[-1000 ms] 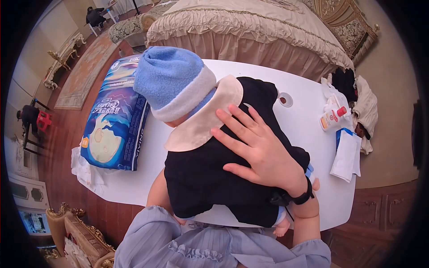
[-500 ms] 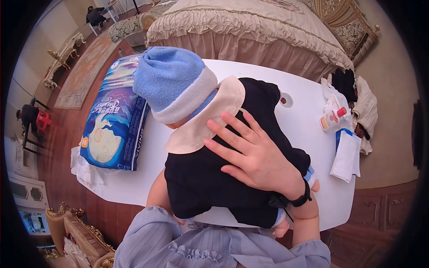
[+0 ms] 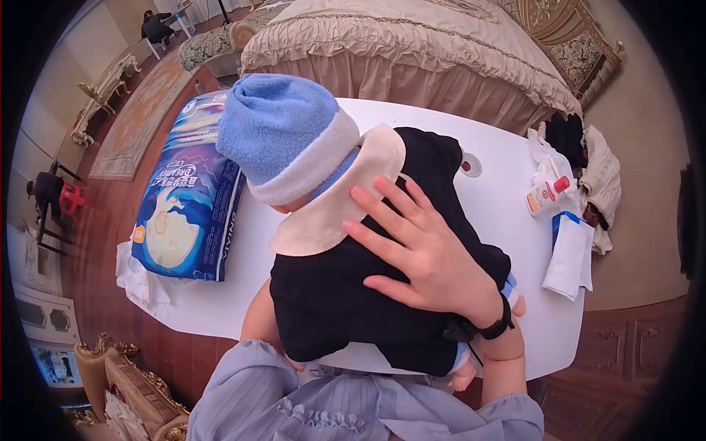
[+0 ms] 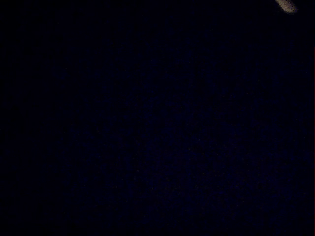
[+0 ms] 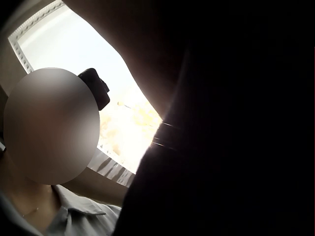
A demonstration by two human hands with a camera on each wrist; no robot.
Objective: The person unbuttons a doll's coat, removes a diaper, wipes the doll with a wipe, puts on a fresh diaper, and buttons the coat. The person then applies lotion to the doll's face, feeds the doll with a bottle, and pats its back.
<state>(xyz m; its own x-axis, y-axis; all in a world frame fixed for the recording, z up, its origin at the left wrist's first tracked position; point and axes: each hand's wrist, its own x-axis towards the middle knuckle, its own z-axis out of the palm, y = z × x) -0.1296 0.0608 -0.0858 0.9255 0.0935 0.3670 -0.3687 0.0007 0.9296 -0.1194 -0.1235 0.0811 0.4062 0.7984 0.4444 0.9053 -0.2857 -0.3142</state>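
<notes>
A baby doll in a blue fleece hat with a white brim leans face down against the person's front. Over its back lies a black garment with a wide cream collar. My right hand rests on the garment's back, palm down and fingers spread, two fingertips over the collar's edge. A black strap circles that wrist. The left forearm passes under the doll, which hides the left hand. In the left wrist view nearly everything is dark.
A blue diaper pack lies at the left on the white table. To the right are a bottle with a red cap, a white packet, piled clothes and a small round dish. Beyond the table stands a bed.
The right hand slid slightly left over the doll's back, then a little back to the right, still spread. The hat shifted slightly up and left. Objects on the table have not moved.
</notes>
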